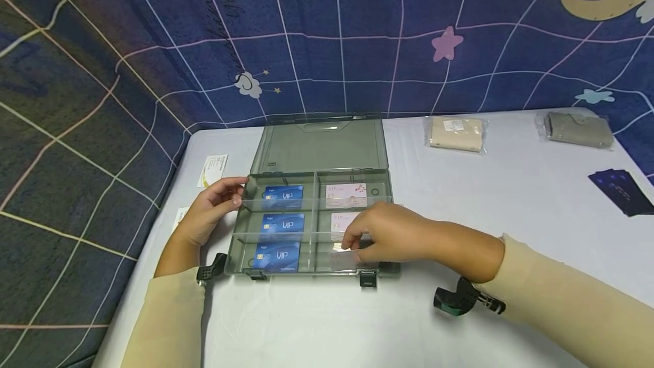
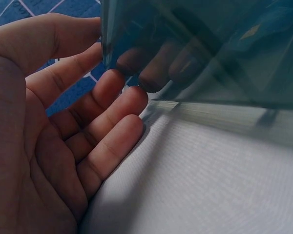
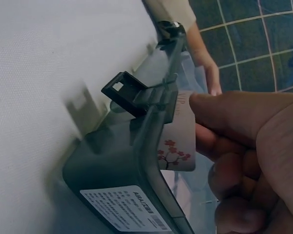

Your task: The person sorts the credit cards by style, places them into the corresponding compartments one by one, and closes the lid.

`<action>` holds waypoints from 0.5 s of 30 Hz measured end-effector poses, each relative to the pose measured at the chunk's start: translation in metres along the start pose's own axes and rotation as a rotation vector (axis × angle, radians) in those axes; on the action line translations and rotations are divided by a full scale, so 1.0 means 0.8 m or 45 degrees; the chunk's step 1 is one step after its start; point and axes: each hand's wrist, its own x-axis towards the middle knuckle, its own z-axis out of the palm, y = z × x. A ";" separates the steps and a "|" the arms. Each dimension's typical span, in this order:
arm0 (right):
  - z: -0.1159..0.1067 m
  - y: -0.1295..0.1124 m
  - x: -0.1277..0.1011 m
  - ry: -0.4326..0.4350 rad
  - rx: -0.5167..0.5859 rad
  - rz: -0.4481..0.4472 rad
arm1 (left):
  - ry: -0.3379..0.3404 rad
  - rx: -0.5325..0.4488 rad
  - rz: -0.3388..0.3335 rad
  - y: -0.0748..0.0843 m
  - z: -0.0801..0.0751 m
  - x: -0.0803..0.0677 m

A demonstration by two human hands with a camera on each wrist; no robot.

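The divided box (image 1: 317,273) stands with its lid (image 1: 322,149) folded back behind it, leaving its compartments reachable from above. Your left hand (image 1: 209,214) lays loosely bent fingers against the box's left wall, presumably to steady it; no firm pinch is evident. Your right hand (image 1: 390,234) pinches a pink card (image 3: 179,141) between thumb and forefinger at the box's front right compartment, just beside the front wall, tilted, apparently for clearance. Blue cards (image 1: 283,196) occupy the box's left column and pink ones (image 1: 346,193) its right, suggesting grouping by colour.
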 end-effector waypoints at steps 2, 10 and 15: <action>-0.002 0.002 -0.001 -0.010 0.012 -0.019 | 0.004 0.003 -0.002 0.000 0.000 0.000; -0.016 0.008 -0.014 0.003 0.219 0.033 | 0.002 0.001 0.001 -0.001 -0.001 0.000; -0.026 0.014 -0.022 0.065 0.295 0.085 | -0.002 0.006 0.007 0.000 0.000 -0.001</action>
